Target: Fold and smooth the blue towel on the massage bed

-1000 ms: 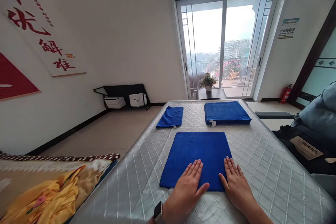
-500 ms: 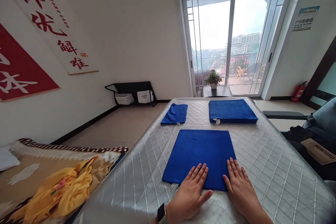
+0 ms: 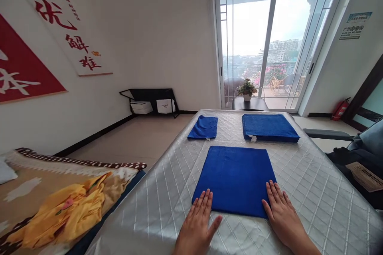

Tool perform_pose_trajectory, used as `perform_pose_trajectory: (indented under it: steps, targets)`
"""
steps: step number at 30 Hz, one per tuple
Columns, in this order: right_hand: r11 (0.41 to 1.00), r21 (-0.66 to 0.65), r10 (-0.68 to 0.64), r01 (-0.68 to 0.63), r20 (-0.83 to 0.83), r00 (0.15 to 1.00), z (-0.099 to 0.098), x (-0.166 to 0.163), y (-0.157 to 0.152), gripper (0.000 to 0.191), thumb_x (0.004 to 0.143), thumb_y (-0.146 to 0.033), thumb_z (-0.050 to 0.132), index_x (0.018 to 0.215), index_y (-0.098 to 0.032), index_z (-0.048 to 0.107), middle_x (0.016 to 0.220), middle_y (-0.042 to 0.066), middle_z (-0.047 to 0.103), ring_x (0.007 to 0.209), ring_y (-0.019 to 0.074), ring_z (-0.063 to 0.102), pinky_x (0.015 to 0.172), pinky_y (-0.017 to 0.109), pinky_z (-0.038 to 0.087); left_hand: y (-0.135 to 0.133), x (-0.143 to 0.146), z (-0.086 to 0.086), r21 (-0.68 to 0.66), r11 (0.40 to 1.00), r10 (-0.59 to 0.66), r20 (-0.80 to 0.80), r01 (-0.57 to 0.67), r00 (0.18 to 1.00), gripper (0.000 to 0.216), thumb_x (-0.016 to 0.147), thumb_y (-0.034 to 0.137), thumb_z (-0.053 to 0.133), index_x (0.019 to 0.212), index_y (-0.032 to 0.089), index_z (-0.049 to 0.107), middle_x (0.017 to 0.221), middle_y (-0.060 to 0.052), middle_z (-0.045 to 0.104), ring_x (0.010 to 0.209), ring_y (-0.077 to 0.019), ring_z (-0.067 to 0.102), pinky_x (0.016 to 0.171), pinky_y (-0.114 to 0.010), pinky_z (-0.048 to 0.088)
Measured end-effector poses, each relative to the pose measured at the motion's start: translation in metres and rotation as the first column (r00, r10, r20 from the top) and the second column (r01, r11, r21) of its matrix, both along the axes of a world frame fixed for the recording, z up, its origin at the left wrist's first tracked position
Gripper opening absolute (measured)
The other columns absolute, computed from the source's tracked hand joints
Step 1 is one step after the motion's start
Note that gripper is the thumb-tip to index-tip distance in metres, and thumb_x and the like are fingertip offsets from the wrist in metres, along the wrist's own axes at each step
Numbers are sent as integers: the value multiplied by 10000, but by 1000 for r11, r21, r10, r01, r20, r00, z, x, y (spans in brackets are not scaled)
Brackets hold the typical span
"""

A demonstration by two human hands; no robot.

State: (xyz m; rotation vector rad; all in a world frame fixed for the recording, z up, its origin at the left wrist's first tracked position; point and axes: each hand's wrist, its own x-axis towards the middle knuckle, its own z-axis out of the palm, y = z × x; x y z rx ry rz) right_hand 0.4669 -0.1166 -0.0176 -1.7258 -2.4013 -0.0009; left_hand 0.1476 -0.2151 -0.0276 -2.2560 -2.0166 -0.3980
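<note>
A blue towel [image 3: 236, 179] lies flat and square on the silver quilted cover in front of me. My left hand [image 3: 199, 219] rests palm down, its fingertips on the towel's near left corner and the thumb spread. At the near right corner my right hand [image 3: 281, 211] also lies flat, fingers on the towel's edge. Farther back on the right sits a neat stack of folded blue towels [image 3: 269, 126] with a white tag at its near left corner. A smaller, crumpled blue cloth [image 3: 203, 127] lies back left.
The silver quilted cover [image 3: 317, 183] spreads over the table. At left, a bed with a patterned blanket [image 3: 26, 183] holds a yellow cloth [image 3: 66, 211]. A potted plant [image 3: 247, 88] stands on a chair [image 3: 251, 104] beyond the far edge. A dark bag [image 3: 344, 167] is at right.
My left hand has slid left from the middle of the towel's near edge to its near left corner, now covering the tag there. My right hand stays at the right corner. The view has shifted slightly.
</note>
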Motion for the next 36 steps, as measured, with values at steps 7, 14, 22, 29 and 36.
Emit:
perform_pose_trajectory:
  steps: [7,14,22,29,36]
  targets:
    - [1000,-16,10,-8,108,994,7,3,0,670,998,-450,228,1554,-124,410,1659,92,257,1553,252,140,1257,489,139,0,1,-1,33,999,18,55,-20,998,771,1000,627,384,1620,233,148,1631,-83,339,1458,-305,418,1163,-484,411]
    - [998,-64,-17,24,103,995,38,-17,35,677,1004,-456,231,1573,-115,368,1660,101,261,1548,251,175,1250,487,169,-1,4,-2,54,992,110,106,-116,988,796,983,652,389,1605,170,264,1618,-122,362,1445,-349,429,1135,-500,444]
    - [990,-98,-97,105,85,992,35,-29,101,685,1020,-407,222,1589,-28,270,1669,144,218,1555,257,143,1245,471,168,-3,-1,-15,96,970,217,61,-222,974,800,984,652,387,1615,191,215,1597,-128,398,1418,-345,469,1105,-518,475]
    - [996,-39,-75,75,5,997,6,-20,108,691,1016,-426,221,1596,-54,276,1670,134,221,1556,253,138,1249,480,140,5,7,-4,104,950,296,10,-295,955,847,985,683,327,1630,166,144,1613,-143,373,1470,-354,387,1154,-544,417]
    - [998,-18,-57,58,41,998,13,-21,106,672,1022,-382,251,1587,-19,272,1664,166,219,1549,287,161,1247,488,139,87,104,69,-83,929,-359,18,360,933,748,1045,588,239,1628,130,143,1669,-119,234,1549,-246,203,1252,-415,255]
